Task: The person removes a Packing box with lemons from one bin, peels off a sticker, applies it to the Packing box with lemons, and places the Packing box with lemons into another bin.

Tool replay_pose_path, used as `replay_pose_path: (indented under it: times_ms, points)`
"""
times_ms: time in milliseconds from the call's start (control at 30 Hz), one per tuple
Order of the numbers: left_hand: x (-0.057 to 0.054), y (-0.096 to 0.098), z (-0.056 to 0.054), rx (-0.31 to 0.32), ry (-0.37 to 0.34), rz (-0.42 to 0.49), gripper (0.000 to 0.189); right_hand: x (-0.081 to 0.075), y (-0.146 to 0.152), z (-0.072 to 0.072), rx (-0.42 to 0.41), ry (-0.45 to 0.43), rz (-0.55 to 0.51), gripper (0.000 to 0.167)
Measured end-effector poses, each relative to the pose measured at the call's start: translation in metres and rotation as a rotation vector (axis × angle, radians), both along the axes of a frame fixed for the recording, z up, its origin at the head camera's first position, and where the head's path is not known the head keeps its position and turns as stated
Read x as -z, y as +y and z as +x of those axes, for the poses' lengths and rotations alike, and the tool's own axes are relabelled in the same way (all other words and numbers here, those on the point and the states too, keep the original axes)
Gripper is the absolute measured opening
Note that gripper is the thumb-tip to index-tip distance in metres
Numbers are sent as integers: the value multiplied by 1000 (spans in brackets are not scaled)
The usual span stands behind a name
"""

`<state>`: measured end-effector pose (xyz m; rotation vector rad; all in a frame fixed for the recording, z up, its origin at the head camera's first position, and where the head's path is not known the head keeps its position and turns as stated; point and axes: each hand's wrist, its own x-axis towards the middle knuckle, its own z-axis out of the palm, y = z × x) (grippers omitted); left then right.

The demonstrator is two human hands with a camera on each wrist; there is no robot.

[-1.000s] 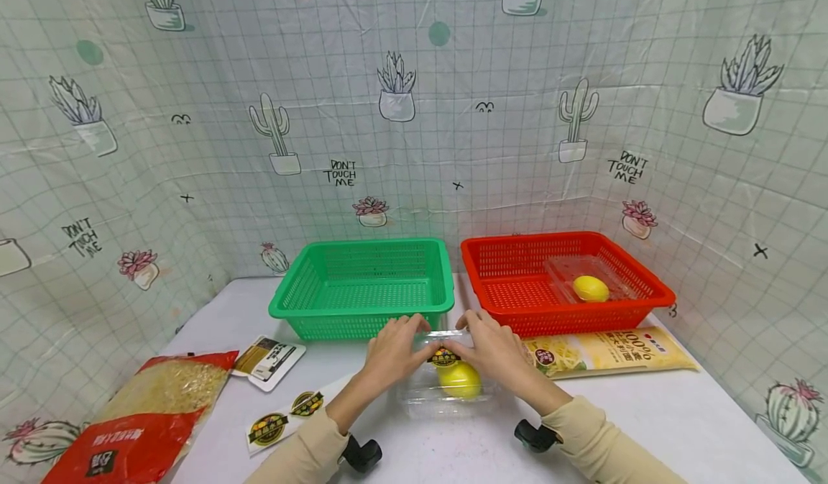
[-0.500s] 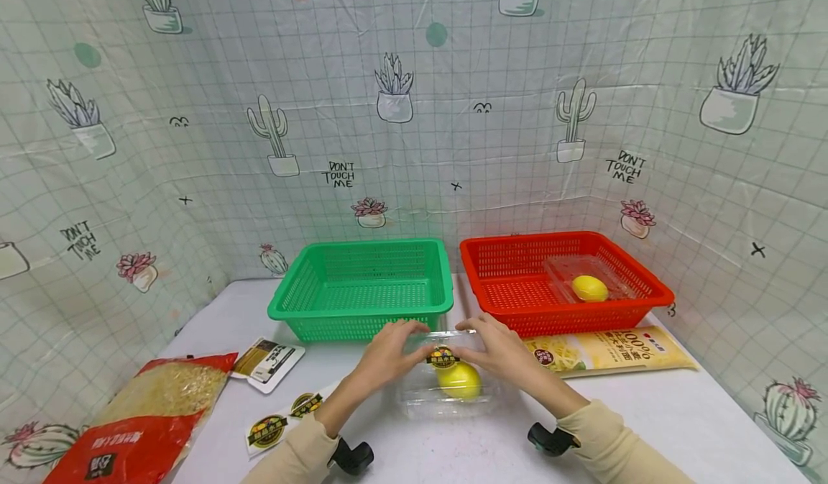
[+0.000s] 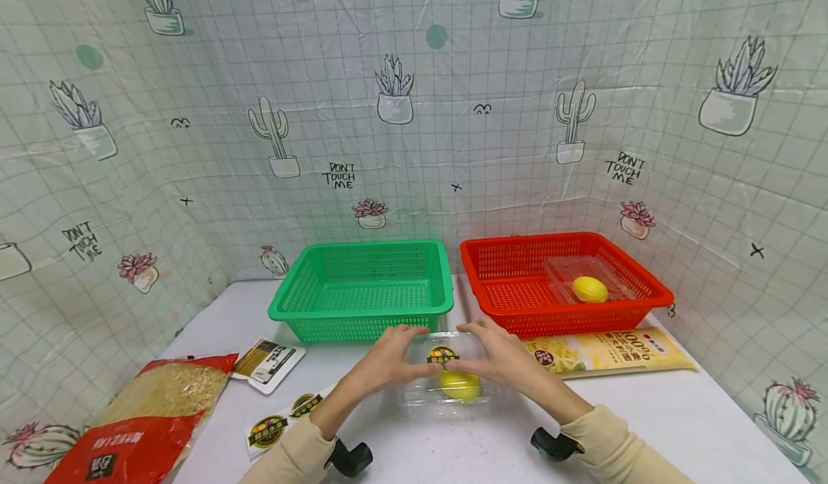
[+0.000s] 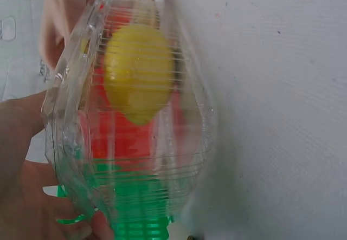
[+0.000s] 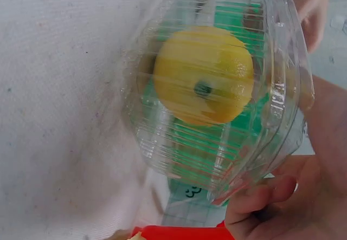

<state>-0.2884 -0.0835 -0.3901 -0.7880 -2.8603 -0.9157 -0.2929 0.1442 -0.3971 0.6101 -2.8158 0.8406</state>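
Observation:
A clear plastic clamshell box [image 3: 420, 400] sits on the table in front of me with a yellow lemon [image 3: 461, 385] inside. On its lid is a round black-and-gold sticker [image 3: 443, 355]. From the left, my left hand [image 3: 382, 362] holds the box, thumb across the lid and fingers at the far edge. My right hand [image 3: 507, 356] grips the other side the same way; both thumb tips lie near the sticker's lower edge. The left wrist view shows fingers [image 4: 57, 215] bent round the box's far side. In the right wrist view, curled fingers [image 5: 260, 199] touch its rim.
Behind the box stand a green basket [image 3: 362, 326] and a red basket [image 3: 504, 318], which contains another clear box with a lemon [image 3: 589, 289]. A yellow pasta bag [image 3: 614, 352] lies right. Left are a sticker sheet [image 3: 284, 421], a small packet [image 3: 268, 363] and a red-and-clear bag [image 3: 142, 419].
Both thumbs have slid over the lid toward me, from the sticker's upper part to its lower edge, uncovering more of it. The box has stayed in place.

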Motion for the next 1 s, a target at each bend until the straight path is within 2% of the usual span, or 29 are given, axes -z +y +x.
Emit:
replay_pose_path:
  times_ms: [167, 333, 467, 767, 1000]
  points:
    - [-3, 2, 1, -12, -4, -39, 78, 1, 0, 0, -4, 48, 35, 77]
    - [-3, 0, 1, -7, -16, -30, 75, 2, 5, 4, -20, 34, 25, 76]
    - [-3, -4, 1, -3, -33, 23, 66, 1, 10, 12, -42, 37, 16, 72]
    - [2, -23, -7, 27, 5, 141, 47, -11, 28, 41, -78, 35, 15, 59]
    - [6, -33, -15, 54, 33, 182, 36, -13, 36, 52, -103, 71, 69, 64]
